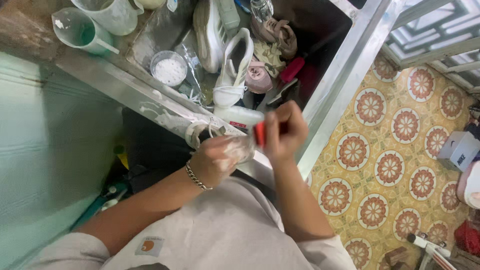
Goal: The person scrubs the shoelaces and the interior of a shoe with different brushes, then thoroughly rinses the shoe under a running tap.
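Two hands work close together above the near edge of a metal sink point(345, 65). The left hand point(217, 160), wearing one chain bracelet point(197, 177) at the wrist, is closed around one white shoe point(210, 134), its fingers smeared with white foam. The right hand point(285, 131) is clenched on one red-handled brush point(259, 134), held just beside the shoe; whether the bristles touch it cannot be told because of blur.

Inside the sink lie more shoes: one white sneaker point(235, 67) standing on its toe, one pale sneaker point(210, 32) beside it turned sole-up, and one pink shoe point(258, 77) between them and a patterned bundle. One crumpled brownish cloth point(277, 32) sits above that. One more red-handled brush point(292, 70) lies deeper in the basin.

On the desk at the left of the sink stand two translucent measuring jugs point(80, 30), one nearer the edge and one behind it, and one round tub of white powder point(169, 69) just beside the sink rim.

To the right, the floor point(380, 165) is tiled in a repeated orange flower pattern. One white shoebox point(457, 150) rests near the right edge of the view.
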